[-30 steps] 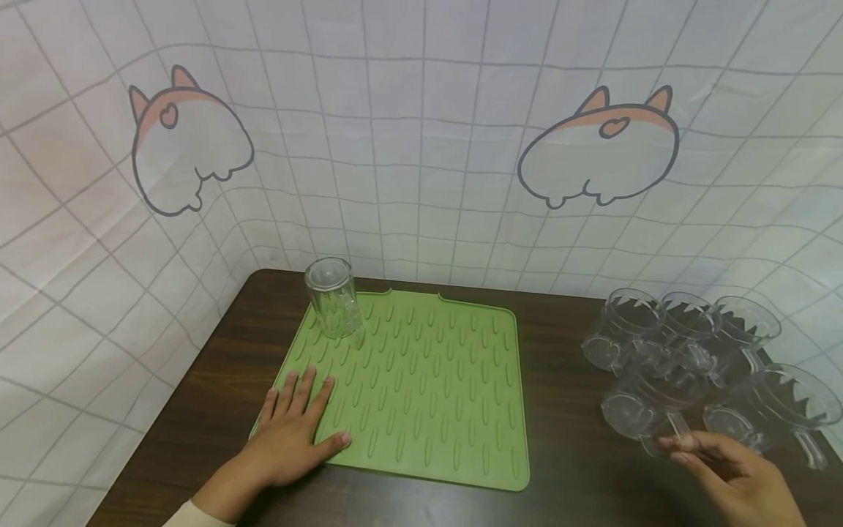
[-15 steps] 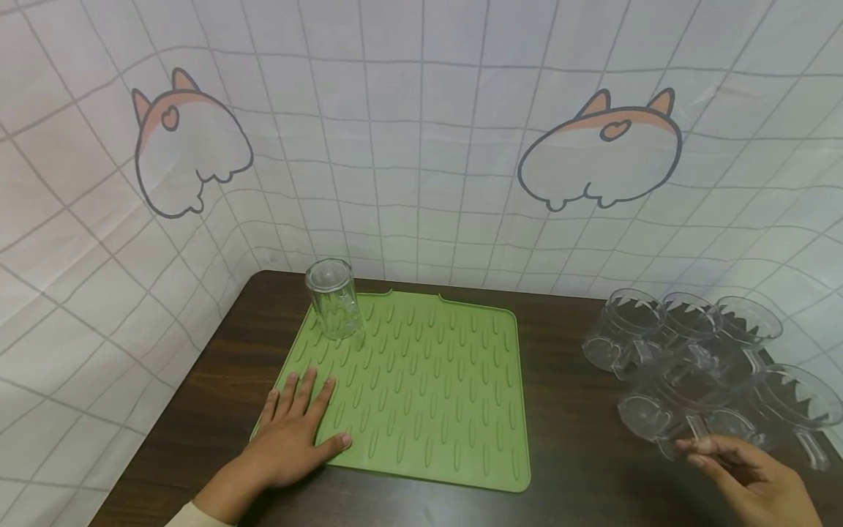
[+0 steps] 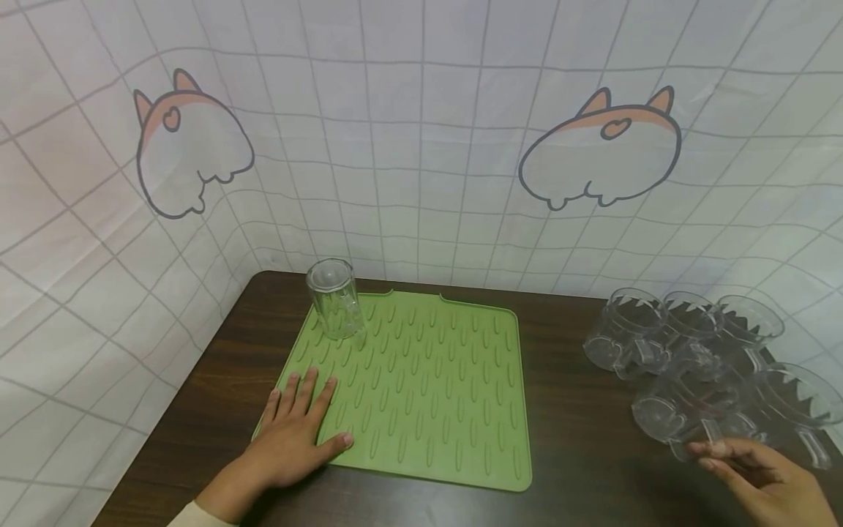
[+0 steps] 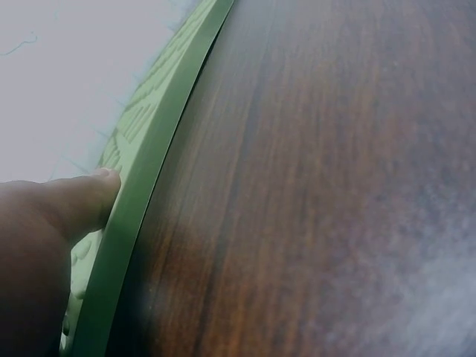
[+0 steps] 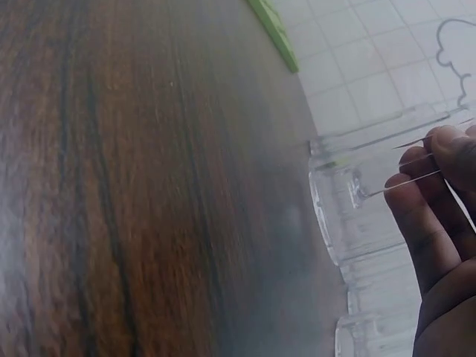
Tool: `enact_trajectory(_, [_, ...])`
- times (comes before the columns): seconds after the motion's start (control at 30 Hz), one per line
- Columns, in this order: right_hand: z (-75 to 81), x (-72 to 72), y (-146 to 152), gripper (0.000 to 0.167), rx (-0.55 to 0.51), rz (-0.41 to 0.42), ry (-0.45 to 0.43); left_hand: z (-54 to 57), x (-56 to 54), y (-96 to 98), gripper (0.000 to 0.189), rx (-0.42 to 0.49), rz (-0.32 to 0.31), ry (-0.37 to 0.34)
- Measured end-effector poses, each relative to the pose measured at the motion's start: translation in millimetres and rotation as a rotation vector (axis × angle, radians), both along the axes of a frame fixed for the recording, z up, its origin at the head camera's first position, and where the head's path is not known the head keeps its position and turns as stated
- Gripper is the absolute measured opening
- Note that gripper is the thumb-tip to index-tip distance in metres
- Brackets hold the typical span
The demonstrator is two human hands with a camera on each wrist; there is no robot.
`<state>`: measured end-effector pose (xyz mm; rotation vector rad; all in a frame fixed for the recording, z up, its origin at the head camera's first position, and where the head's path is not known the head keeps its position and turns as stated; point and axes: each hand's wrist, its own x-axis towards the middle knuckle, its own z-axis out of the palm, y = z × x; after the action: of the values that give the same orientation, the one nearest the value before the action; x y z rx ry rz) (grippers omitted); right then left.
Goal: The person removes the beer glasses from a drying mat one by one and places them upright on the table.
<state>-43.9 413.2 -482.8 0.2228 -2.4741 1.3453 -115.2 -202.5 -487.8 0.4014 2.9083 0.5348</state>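
Note:
My left hand (image 3: 290,439) lies flat, fingers spread, on the front left corner of a green ridged drying mat (image 3: 428,410). In the left wrist view, the thumb (image 4: 78,202) reaches over the mat's raised edge (image 4: 141,178). At the mat's back left corner stands a clear faceted mug (image 3: 337,304). My right hand (image 3: 767,472) pinches the handle of another clear mug (image 3: 658,419) at the right of the table. Fingers and thumb (image 5: 454,145) meet at that handle in the right wrist view. Whether the mug's base touches the table I cannot tell.
Several more clear mugs (image 3: 628,322) stand close together around the held one, overlapping in view, one of them (image 3: 800,399) at the far right. The dark wooden table (image 3: 560,410) backs onto a white gridded cloth (image 3: 421,183) with cartoon shapes.
My right hand has shifted a little to the right, taking the pinched mug closer to the mug at the far right. The left hand has stayed on the mat.

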Motion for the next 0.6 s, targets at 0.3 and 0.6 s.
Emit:
enact_trajectory(0.3, [-3.8, -0.7, 8.3, 0.023, -0.158, 0.060, 0.016, -0.2, 0.1, 0.2, 0.097, 0.008, 0.001, 0.008])
enact_trajectory(0.6, [-5.8, 0.3, 9.6, 0.023, -0.001, -0.072, 0.027, -4.5, -0.3, -1.1, 0.098, 0.001, 0.003, 0.011])
